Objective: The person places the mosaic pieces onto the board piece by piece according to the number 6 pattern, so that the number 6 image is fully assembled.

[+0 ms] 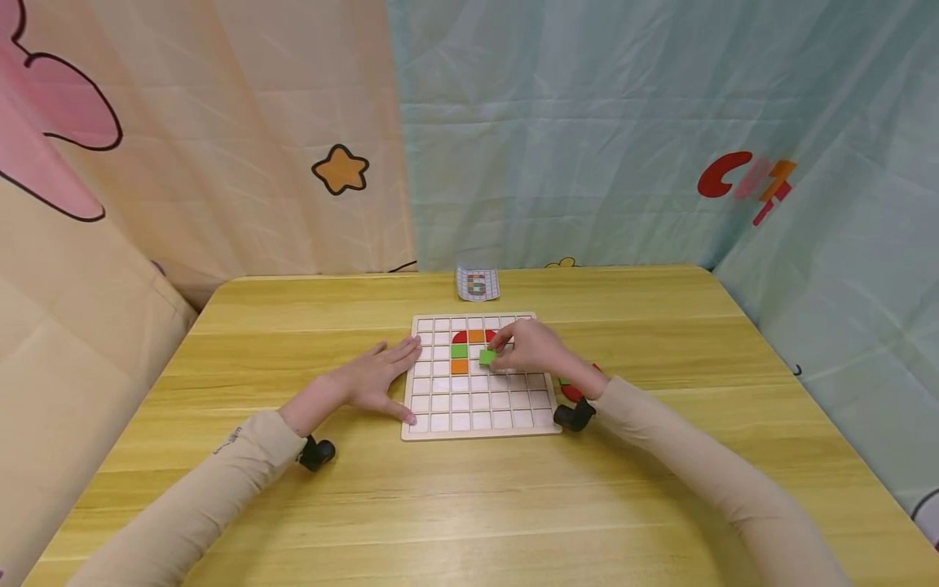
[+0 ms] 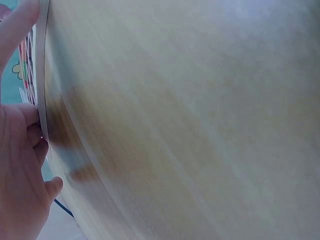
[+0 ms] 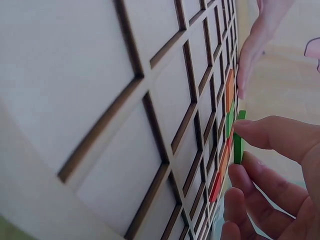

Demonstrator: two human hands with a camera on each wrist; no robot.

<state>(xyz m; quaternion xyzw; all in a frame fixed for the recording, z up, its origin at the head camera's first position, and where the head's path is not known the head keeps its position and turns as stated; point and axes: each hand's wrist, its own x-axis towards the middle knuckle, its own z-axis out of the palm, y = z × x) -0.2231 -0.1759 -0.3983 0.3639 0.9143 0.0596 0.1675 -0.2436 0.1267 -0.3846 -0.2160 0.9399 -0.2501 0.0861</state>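
A wooden grid board (image 1: pixel 460 401) lies on the table in the head view. Between thumb and fingers, my right hand (image 1: pixel 530 346) pinches a green square tile (image 1: pixel 487 357) just over the board; the right wrist view shows that green tile (image 3: pixel 238 147) edge-on. Set in the grid are a red rounded tile (image 1: pixel 460 337), an orange tile (image 1: pixel 476 336), another red tile (image 1: pixel 490 335), a green tile (image 1: pixel 459 351) and a second orange tile (image 1: pixel 459 367). My left hand (image 1: pixel 376 379), fingers spread, rests on the board's left edge.
At the table's back stands a small printed card (image 1: pixel 477 284) with a coloured pattern on a grid. Loose red and green tiles (image 1: pixel 571 393) lie right of the board, partly hidden by my right forearm. Curtains border the wooden table (image 1: pixel 469 505).
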